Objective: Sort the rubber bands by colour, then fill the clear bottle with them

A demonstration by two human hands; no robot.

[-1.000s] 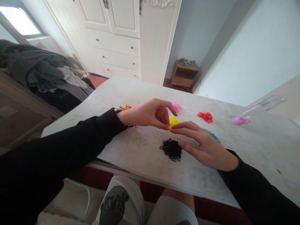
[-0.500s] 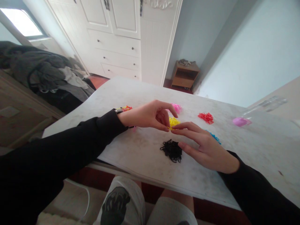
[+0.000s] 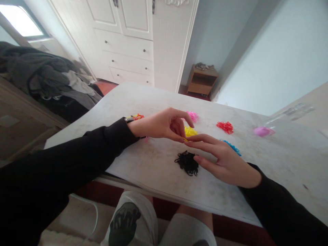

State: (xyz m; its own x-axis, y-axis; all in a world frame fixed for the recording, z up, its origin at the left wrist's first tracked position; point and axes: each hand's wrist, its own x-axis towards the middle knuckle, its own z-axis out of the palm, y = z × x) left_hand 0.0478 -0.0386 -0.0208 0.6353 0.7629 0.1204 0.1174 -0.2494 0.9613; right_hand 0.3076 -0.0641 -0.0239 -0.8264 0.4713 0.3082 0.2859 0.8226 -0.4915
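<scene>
- Head view: hardly anything is changing; my left hand and right hand are keeping nearly the same pose as a moment ago, fingertips meeting above the table, while everything is shifting only slightly, probably with my head.
- As I am judging it, that stillness is meaning fine work: I am staying with one small yellow piece, not reaching towards any pile.
- On the left, my thumb and index finger are pinching the small yellow piece; it is looking like a thin band, though it is showing too little for me to be sure.
- On the right, my index and middle fingers are stretching out flat, their tips coming right up to the piece; whether they are gripping it, I cannot tell.
- So the piece is sitting between the fingertips of both hands, and the yellow pile is lying just beyond them, partly hidden by my fingers.
- Nearer my body, the black pile is lying by my right thumb; I cannot tell if they are touching.
- Farther out, the pink pile and red pile are resting apart, and the blue pile is peeking out beyond my right knuckles.
</scene>
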